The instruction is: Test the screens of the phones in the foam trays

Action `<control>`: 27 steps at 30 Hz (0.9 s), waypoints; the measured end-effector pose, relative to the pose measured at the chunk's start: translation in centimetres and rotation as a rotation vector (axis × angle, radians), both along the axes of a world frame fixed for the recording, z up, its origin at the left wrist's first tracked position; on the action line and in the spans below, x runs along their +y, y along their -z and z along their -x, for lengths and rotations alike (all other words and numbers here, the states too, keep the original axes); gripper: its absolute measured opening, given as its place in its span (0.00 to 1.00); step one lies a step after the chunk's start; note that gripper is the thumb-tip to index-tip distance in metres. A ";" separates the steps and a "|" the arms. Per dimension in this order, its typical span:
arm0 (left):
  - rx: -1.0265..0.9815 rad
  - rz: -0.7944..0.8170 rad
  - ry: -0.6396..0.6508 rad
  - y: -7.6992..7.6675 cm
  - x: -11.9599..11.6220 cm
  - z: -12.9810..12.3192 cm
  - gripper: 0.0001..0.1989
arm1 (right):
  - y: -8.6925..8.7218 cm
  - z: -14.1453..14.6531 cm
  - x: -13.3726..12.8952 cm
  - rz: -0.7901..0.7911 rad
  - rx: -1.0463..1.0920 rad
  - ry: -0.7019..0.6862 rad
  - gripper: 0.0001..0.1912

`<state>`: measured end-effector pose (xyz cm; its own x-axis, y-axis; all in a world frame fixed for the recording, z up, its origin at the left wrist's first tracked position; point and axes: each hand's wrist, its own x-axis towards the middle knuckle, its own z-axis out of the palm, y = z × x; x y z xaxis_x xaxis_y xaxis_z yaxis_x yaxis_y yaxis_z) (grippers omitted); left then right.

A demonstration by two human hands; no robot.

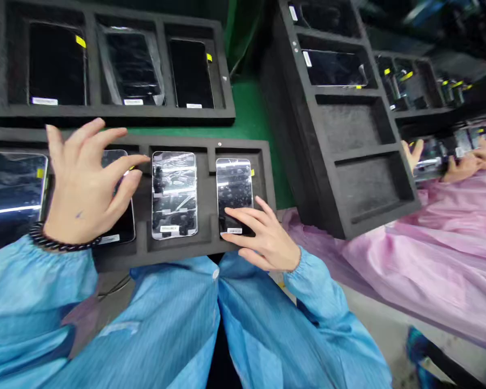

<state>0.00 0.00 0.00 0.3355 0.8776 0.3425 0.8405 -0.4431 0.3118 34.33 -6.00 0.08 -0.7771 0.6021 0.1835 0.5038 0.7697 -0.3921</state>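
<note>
Green table (253, 116). Dark near tray (243, 144): four screens (174, 194) visible; far tray (117, 112): three fully in view; right-side tray stack (283, 124): two. Right hand (267, 240), fingers spread, touches lower half of the end screen (234, 183), at near tray's right edge. Left hand (79, 186) above second screen (125, 224) from left, thumb-forefinger gap narrow. Probably settling the end screen; calls for light fingertips.

Blue smock (174, 313), gathered cuffs (308, 265), pale snap (215, 274), black bracelet (65, 247) (seemingly braided)
</note>
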 end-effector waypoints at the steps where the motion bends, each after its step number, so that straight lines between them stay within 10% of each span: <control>1: -0.005 0.000 -0.007 0.1 0.0 -0.1 0.18 | -0.1 0.0 0.1 0.006 0.003 -0.004 0.22; 11: 0.039 0.097 -0.003 -1.8 1.9 -0.1 0.23 | -2.9 -0.9 2.8 -0.029 0.094 0.227 0.25; 18: 0.135 0.256 -0.004 0.5 7.5 2.1 0.27 | -3.1 7.4 9.6 0.036 -0.071 0.165 0.22; 27: 0.079 0.208 0.014 1.6 7.3 2.1 0.27 | -1.9 12.8 13.3 -0.046 -0.237 0.030 0.22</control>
